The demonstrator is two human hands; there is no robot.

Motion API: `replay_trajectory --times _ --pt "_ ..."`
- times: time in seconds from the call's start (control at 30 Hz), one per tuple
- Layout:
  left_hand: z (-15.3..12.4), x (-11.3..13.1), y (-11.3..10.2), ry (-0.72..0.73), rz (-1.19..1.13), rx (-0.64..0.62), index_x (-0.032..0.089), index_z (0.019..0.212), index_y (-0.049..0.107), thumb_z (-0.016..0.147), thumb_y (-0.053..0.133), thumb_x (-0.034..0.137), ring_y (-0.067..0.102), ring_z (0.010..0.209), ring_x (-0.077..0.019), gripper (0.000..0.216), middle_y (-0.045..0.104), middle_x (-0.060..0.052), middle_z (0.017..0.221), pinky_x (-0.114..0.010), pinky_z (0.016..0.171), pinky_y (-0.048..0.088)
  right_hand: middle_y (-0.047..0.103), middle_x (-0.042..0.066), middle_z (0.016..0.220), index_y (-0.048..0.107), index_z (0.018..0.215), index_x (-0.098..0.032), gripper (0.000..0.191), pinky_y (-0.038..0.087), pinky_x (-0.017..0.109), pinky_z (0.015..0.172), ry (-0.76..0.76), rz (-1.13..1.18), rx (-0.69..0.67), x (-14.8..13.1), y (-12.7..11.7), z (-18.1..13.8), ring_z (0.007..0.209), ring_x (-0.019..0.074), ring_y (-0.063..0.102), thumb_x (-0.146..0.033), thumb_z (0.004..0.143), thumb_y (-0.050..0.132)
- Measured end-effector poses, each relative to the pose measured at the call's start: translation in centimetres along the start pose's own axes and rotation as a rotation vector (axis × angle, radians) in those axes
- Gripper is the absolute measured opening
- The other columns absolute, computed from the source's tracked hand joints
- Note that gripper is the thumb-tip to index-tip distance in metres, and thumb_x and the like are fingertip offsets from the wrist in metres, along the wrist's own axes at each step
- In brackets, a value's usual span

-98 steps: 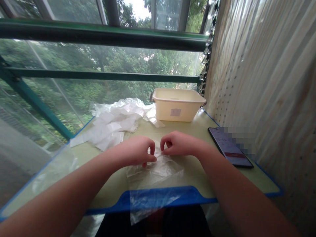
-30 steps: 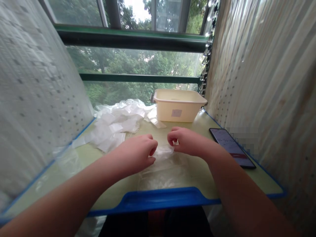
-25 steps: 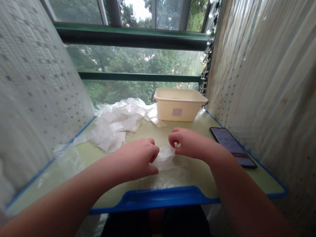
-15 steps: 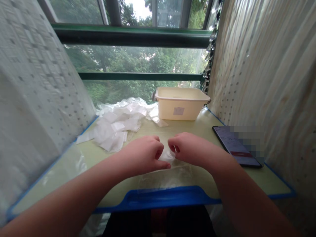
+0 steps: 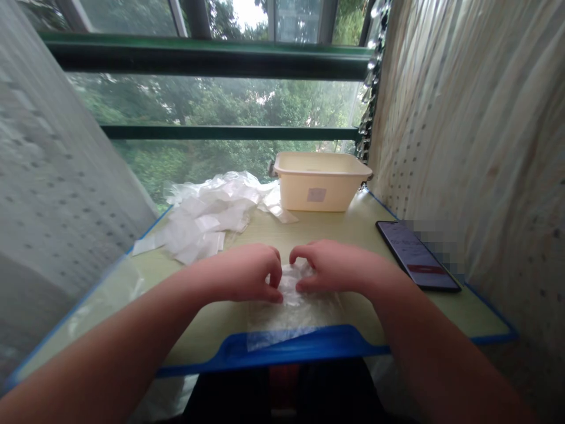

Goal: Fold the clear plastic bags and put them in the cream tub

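Note:
A clear plastic bag lies flat on the table in front of me, its near edge over the blue rim. Crumpled white film bunches at its far part, between my hands. My left hand is at the left of this bunch, thumb and curled fingers close together on the plastic. From the right, my right hand reaches over the bag with thumb and index finger bent and apart, the thumb tip touching the film. The other fingers of my right hand are mostly hidden.
Behind my left hand is a loose pile of clear and white plastic bags. A cream plastic bin stands at the back. On the right lies a phone. Curtains flank the table, with window rails behind it.
My right hand's thumb and index finger have spread apart over the film. My left hand has shifted slightly left. More of the bag shows, reaching over the blue rim.

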State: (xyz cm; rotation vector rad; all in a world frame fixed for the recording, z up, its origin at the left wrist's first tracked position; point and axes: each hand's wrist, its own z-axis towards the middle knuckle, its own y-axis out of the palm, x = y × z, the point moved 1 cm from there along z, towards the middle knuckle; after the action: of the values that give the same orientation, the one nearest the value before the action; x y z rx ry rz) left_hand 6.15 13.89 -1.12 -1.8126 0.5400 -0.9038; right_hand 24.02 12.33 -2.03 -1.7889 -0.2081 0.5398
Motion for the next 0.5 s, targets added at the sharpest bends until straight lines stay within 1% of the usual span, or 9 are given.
replay_trajectory --times 0.07,0.17,0.23,0.3,0.37,0.5 --pt "0.1 -0.3 -0.1 -0.049 -0.040 0.008 0.021 0.067 0.065 0.068 0.057 0.047 0.056 0.065 -0.0142 0.028 0.064 -0.002 0.079 -0.024 0.061 0.039 0.061 0.003 0.091 0.056 0.106 -0.031 0.046 0.034 0.024 0.054 -0.011 0.009 -0.038 0.1 0.2 0.2 0.073 0.0184 0.056 -0.051 0.064 0.060" --pt "0.1 -0.7 -0.3 -0.195 -0.052 0.084 0.021 0.081 0.063 0.066 0.055 0.051 0.056 0.066 -0.0156 0.035 0.063 -0.002 0.078 -0.024 0.057 0.037 0.060 0.003 0.093 0.056 0.106 -0.031 0.047 0.035 0.024 0.055 0.001 0.034 -0.062 0.2 0.1 0.2 0.075 0.0185 0.056 -0.049 0.063 0.062" --pt "0.1 -0.8 0.0 -0.258 -0.041 0.088 0.021 0.089 0.062 0.062 0.057 0.054 0.056 0.067 -0.0166 0.042 0.063 -0.003 0.081 -0.023 0.054 0.036 0.060 0.003 0.091 0.057 0.105 -0.030 0.046 0.035 0.024 0.054 0.000 0.057 -0.076 0.3 0.0 0.1 0.073 0.0180 0.056 -0.047 0.063 0.063" --pt "0.1 -0.7 0.4 -0.272 -0.023 0.061 0.022 0.089 0.061 0.057 0.060 0.055 0.055 0.067 -0.0173 0.047 0.062 -0.003 0.083 -0.023 0.052 0.035 0.060 0.002 0.088 0.057 0.105 -0.029 0.045 0.036 0.024 0.053 -0.016 0.083 -0.086 0.4 -0.1 0.1 0.071 0.0172 0.056 -0.045 0.063 0.064" --pt "0.2 -0.4 0.8 -0.269 0.011 0.049 0.022 0.086 0.060 0.053 0.062 0.055 0.054 0.066 -0.0178 0.047 0.062 -0.003 0.081 -0.023 0.050 0.033 0.060 0.001 0.088 0.056 0.106 -0.029 0.047 0.036 0.023 0.054 -0.030 0.107 -0.092 0.6 -0.1 0.2 0.071 0.0166 0.055 -0.043 0.062 0.065" --pt "0.3 0.1 1.3 -0.280 0.065 0.006 0.021 0.079 0.060 0.055 0.061 0.051 0.051 0.060 -0.0173 0.039 0.061 -0.002 0.072 -0.024 0.047 0.030 0.060 0.001 0.093 0.054 0.108 -0.030 0.051 0.038 0.024 0.058 -0.018 0.130 -0.109 1.0 0.0 0.4 0.075 0.0172 0.056 -0.043 0.061 0.066"
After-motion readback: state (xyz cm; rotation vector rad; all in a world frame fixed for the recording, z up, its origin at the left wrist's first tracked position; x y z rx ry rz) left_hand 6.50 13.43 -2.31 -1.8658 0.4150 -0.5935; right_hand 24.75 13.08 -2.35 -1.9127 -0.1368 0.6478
